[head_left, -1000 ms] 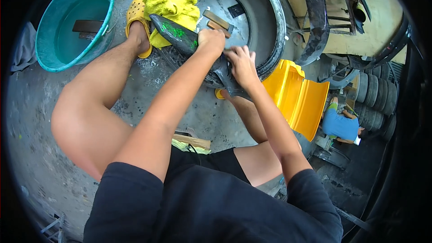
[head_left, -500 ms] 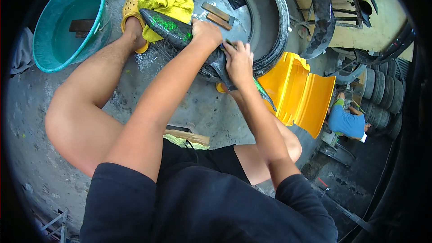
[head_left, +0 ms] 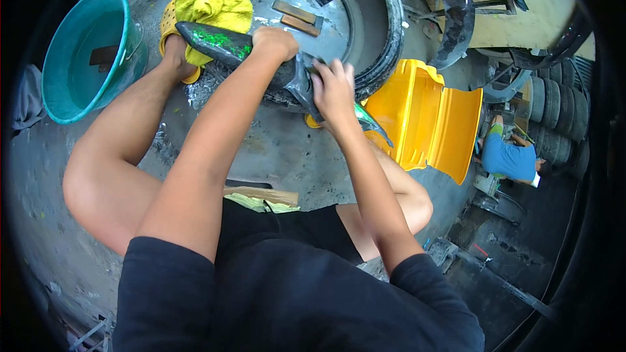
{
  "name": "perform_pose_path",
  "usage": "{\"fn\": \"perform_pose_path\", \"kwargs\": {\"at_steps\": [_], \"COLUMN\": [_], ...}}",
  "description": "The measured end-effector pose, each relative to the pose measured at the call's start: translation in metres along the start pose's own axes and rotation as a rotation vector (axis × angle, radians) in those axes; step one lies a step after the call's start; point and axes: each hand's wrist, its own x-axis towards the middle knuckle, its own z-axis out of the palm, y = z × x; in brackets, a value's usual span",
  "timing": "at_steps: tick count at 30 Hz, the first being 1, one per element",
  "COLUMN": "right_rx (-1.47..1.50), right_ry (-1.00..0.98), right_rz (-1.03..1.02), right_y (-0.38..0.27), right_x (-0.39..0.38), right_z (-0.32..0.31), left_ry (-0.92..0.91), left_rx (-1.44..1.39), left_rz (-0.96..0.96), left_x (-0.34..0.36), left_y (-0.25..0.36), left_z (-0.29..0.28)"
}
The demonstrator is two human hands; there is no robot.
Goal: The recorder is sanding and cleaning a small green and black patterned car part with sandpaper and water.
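So there's a big round black rubber tire (head_left: 393, 29) on its side at 12 o'clock, a curved glossy yellow panel (head_left: 453, 127) between 2 and 3, and a round teal plastic bucket (head_left: 134, 58) at 10. A long dark panel with green patches (head_left: 225, 44) lies across the tire's 6 o'clock side, beside a fluffy yellow towel (head_left: 215, 1) at 11. Hands are apart: left hand (head_left: 276, 42) on the panel (can't tell if it's gripping), right hand (head_left: 334, 88) pinching something small and dark. Two brown rectangular blocks (head_left: 299, 24) sit inside the tire.
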Motion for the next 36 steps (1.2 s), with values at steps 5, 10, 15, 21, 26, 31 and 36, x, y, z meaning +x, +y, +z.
{"fn": "perform_pose_path", "kwargs": {"at_steps": [5,10,15,21,26,31,36], "right_rx": [-0.076,-0.021,0.056,-0.230,-0.128,-0.136,-0.240], "right_ry": [-0.003,0.113,0.060,-0.014,-0.078,-0.337,-0.427], "right_rz": [0.040,0.077,0.028,0.005,-0.090,-0.309,-0.326], "right_y": [0.011,0.010,0.000,0.033,0.023,0.034,0.075], "right_x": [-0.068,-0.002,-0.002,-0.097,-0.049,-0.036,-0.061], "right_z": [-0.050,0.000,0.011,-0.085,-0.040,-0.083,-0.131], "left_ry": [0.036,0.021,0.034,0.023,0.044,0.032,0.060], "left_rx": [0.012,0.047,0.047,0.070,0.065,0.056,0.067], "left_rz": [-0.024,0.048,0.005,-0.007,0.011,-0.019,0.005], "left_x": [0.002,-0.002,0.007,-0.004,0.010,0.003,0.001], "left_y": [0.002,0.020,-0.008,0.012,0.004,-0.006,0.005], "left_z": [0.002,-0.010,0.006,-0.006,0.003,0.008,-0.003]}}
